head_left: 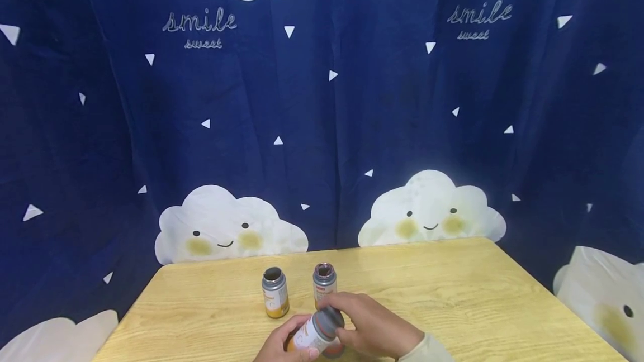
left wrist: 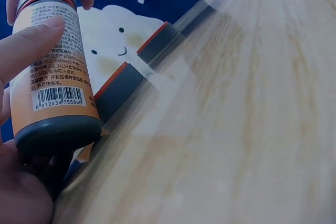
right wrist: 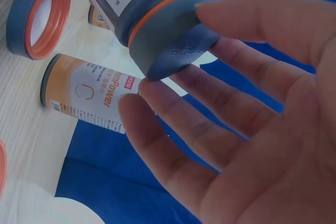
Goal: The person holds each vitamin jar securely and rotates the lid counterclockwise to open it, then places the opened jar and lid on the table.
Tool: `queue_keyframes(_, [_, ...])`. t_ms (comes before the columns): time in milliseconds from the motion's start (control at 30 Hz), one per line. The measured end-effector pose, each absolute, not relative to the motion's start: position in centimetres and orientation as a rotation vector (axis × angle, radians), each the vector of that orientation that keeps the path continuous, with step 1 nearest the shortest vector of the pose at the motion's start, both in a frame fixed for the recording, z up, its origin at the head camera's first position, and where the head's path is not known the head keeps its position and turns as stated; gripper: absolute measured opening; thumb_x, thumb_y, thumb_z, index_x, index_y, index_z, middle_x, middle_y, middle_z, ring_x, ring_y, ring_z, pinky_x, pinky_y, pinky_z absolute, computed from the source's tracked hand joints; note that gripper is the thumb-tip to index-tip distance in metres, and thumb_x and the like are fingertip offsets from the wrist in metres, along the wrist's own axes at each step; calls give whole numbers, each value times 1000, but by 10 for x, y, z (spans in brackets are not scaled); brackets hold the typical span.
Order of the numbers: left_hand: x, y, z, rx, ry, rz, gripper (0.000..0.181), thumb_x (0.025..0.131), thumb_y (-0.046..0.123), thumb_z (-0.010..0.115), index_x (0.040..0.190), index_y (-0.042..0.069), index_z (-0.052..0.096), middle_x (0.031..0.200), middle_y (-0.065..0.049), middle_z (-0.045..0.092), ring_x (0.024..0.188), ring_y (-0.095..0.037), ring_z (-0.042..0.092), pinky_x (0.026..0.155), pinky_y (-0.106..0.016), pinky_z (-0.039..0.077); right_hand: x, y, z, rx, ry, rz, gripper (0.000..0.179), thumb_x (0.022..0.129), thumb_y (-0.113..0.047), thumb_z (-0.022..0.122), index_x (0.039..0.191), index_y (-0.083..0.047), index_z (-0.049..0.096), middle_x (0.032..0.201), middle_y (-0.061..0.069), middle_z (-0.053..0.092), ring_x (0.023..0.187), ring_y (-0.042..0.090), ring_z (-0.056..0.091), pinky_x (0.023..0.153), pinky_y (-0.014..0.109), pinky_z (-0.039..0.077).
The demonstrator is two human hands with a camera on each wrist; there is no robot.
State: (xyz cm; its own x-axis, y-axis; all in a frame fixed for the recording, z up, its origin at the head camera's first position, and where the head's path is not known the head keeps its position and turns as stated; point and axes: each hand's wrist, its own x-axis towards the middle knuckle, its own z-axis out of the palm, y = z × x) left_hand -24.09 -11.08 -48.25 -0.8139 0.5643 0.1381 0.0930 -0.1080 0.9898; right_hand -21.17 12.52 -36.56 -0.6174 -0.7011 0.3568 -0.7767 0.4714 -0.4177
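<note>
My left hand (head_left: 283, 344) grips a supplement bottle (left wrist: 58, 90) with a white and orange label, fingers and thumb wrapped round its body. The bottle leans to the right above the table. A dark grey cap (right wrist: 170, 40) with an orange ring sits at its mouth. My right hand (head_left: 374, 323) holds this cap, thumb on one side and fingertips at the other edge. Beyond the hands, an uncapped bottle (head_left: 275, 295) stands to the left. Another uncapped bottle (head_left: 324, 281) stands behind the right hand, its lower part hidden.
The hands work over the front of a light wooden table (head_left: 453, 289). A loose cap (right wrist: 18, 19), orange inner side showing, lies on it near the bottles, with a second loose cap (right wrist: 1, 166) cut off by the view's edge. A blue cloud-print curtain (head_left: 332, 127) hangs behind the table.
</note>
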Motion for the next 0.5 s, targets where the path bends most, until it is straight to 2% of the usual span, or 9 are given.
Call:
queue_keyframes(167, [-241, -111, -483, 732, 1825, 1989, 50, 91, 14, 65, 137, 3, 48, 123, -13, 58, 105, -25, 58, 86, -33, 51, -212, 124, -366, 1281, -2588, 867, 36, 83, -5, 68, 116, -17, 60, 107, -12, 63, 93, 1, 56, 83, 23, 50])
queue_keyframes(367, [-241, -112, -484, 718, 1831, 1986, 50, 91, 14, 65, 137, 5, 49, 123, -12, 58, 105, -25, 58, 85, -33, 51, -211, 123, -367, 1133, -2618, 882, 33, 91, -24, 66, 123, -20, 61, 112, -7, 64, 94, 3, 58, 82, 26, 51])
queue_keyframes(500, [-240, -111, -484, 719, 1857, 1978, 51, 90, 15, 66, 137, 5, 49, 123, -13, 58, 105, -25, 58, 86, -34, 50, -212, 123, -368, 1010, -2649, 909, 30, 91, -32, 65, 120, -22, 63, 110, -8, 65, 90, 6, 59, 77, 28, 51])
